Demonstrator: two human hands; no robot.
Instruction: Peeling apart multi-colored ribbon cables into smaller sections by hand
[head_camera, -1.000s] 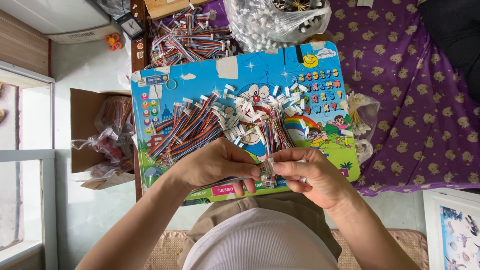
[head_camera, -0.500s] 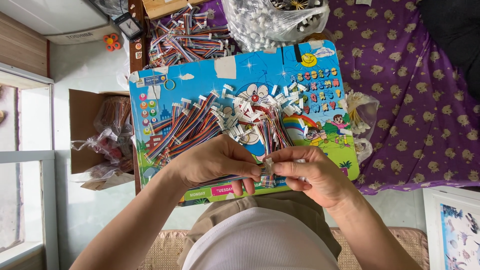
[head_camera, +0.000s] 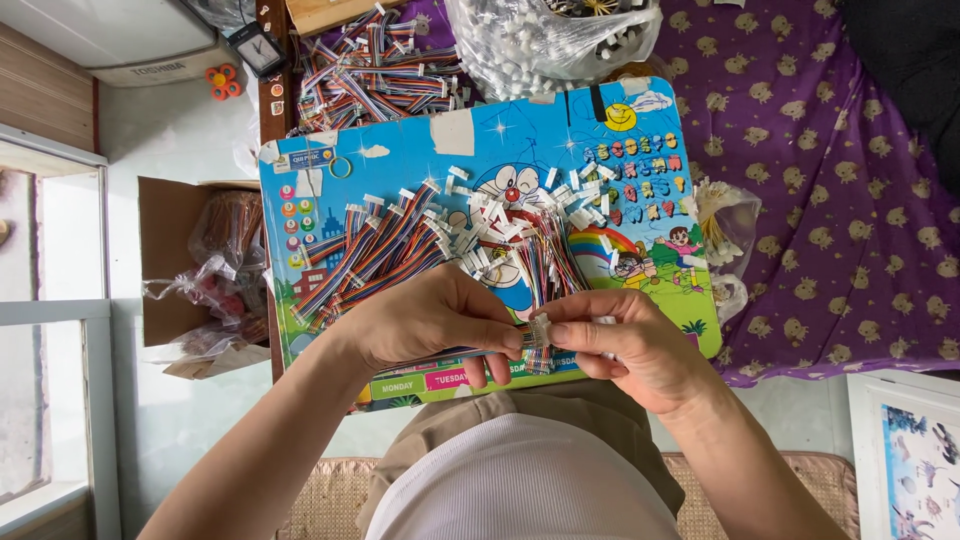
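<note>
Both hands meet over the near edge of one blue cartoon board (head_camera: 420, 150): the left hand (head_camera: 430, 320) pinches a striped ribbon cable (head_camera: 470, 345), the right hand (head_camera: 625, 345) closes its fingertips on the cable's white connector (head_camera: 540, 328). Two cable heaps lie on the board, too many to count, plus one bag of white connectors (head_camera: 540, 40) beyond. Since the earlier frame, the hands have barely shifted.

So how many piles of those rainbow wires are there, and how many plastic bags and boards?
Piles of rainbow wires: 3, at and
Clear plastic bags: 3, at and
Cartoon boards: 1
Total: 7
</note>
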